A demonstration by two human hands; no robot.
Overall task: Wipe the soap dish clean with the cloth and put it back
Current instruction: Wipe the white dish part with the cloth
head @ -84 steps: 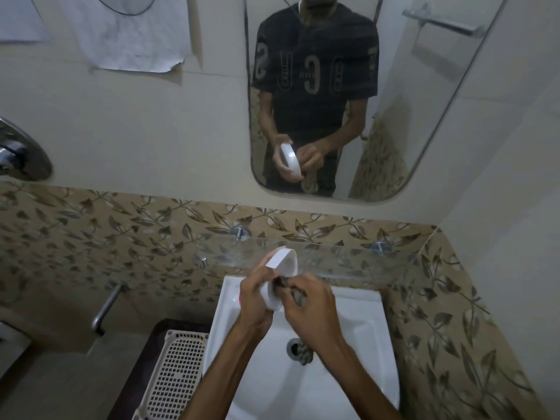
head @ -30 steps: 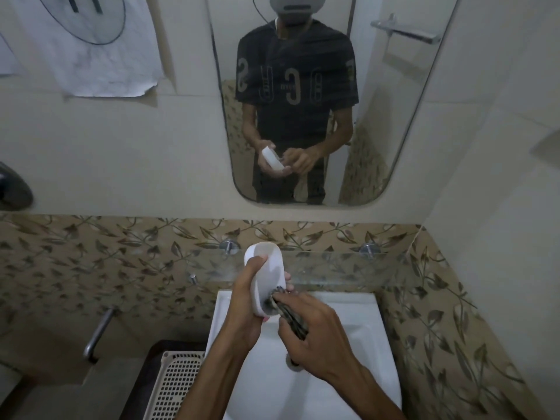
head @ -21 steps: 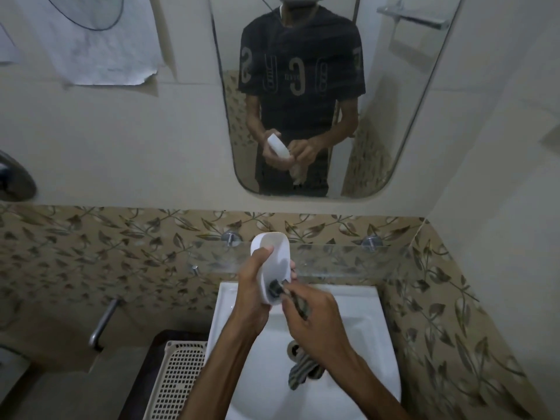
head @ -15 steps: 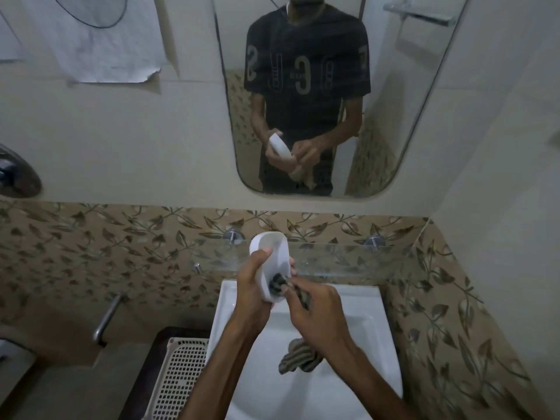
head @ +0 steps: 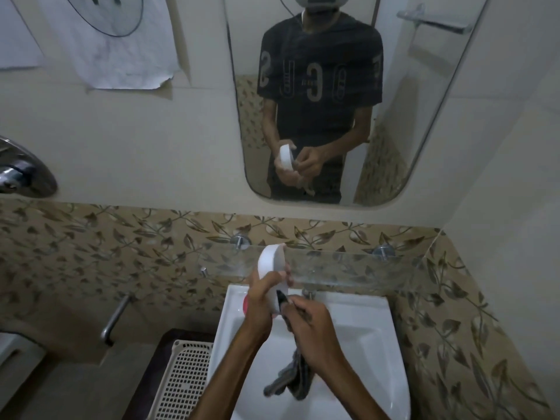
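A: Landmark is the sink (head: 375,353). Nearest thing over it?

B: Cloth (head: 295,380), dark, its loose tail dangling over the basin middle. The top end is bunched in the right hand (head: 312,331), fingers closed around it, fingertips pushing a wad up toward the dish.

A: Where's the dish?

B: Soap dish (head: 271,269), white oval, held up above the sink's back-left corner. It stands on end, long axis near vertical, top leaning slightly away toward the wall. The left hand (head: 262,298) is wrapped around its lower half, thumb at the near side, fingertips showing on the right edge.

A: Dish relative to the right hand?

B: Up and left of it, touching through the cloth at the dish's lower end. Open face probably turned right toward the cloth, but the angle's poor, so not certain. The upper half looks unreached, so I'd judge the wipe needs to run upward along the long axis.

A: Which hand's closer for putting it back?

B: The left, since it's already holding the dish. The glass shelf (head: 348,268) sits just behind the sink's back edge, right behind the dish. That's likely its home, though that's a guess.

A: Further back?

B: Mirror (head: 409,116) on the wall above the shelf, reflecting the same grip.
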